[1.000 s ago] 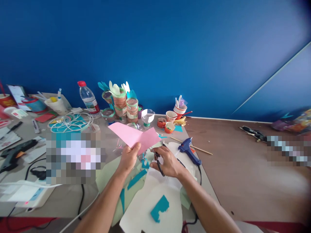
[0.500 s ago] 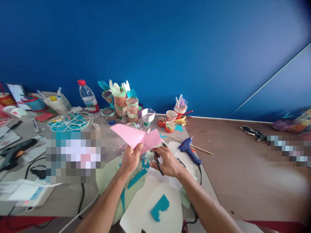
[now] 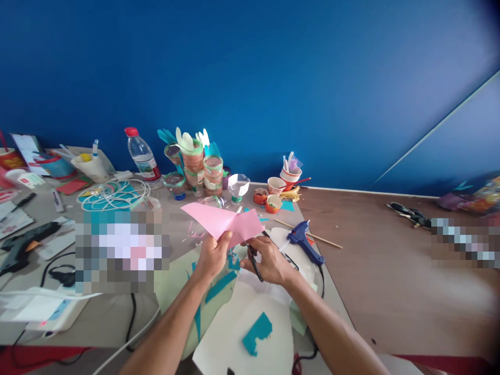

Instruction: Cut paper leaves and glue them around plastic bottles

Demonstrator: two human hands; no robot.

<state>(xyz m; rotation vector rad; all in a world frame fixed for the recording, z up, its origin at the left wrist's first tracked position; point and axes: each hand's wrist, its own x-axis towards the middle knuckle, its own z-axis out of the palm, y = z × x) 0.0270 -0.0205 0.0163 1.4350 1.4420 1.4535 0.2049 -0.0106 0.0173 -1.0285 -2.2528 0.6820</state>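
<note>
Pink paper (image 3: 213, 219) is pinched at its lower edge between the thumb and fingers of my left hand (image 3: 214, 255). Black-handled scissors (image 3: 255, 264) are in my right hand (image 3: 269, 260), with fingers through the handles. Their blades point up at the paper's lower edge and are mostly hidden behind it and my fingers. Below my hands lie a white sheet (image 3: 250, 317) and a pale green sheet (image 3: 175, 281). A torn-looking teal paper scrap (image 3: 258, 333) rests on the white sheet, and teal strips (image 3: 222, 286) lie on the green one.
A blue glue gun (image 3: 307, 244) and a wooden stick (image 3: 328, 241) lie to the right. Decorated cups (image 3: 193, 169), a water bottle (image 3: 144, 159) and small paper cups (image 3: 273, 203) stand along the back. At left are a black glue gun (image 3: 29, 245), a white cable coil (image 3: 113, 195) and a power strip (image 3: 50, 312).
The pink paper has shifted slightly to the right, still held in my left hand. My right hand stays almost in place with the scissors.
</note>
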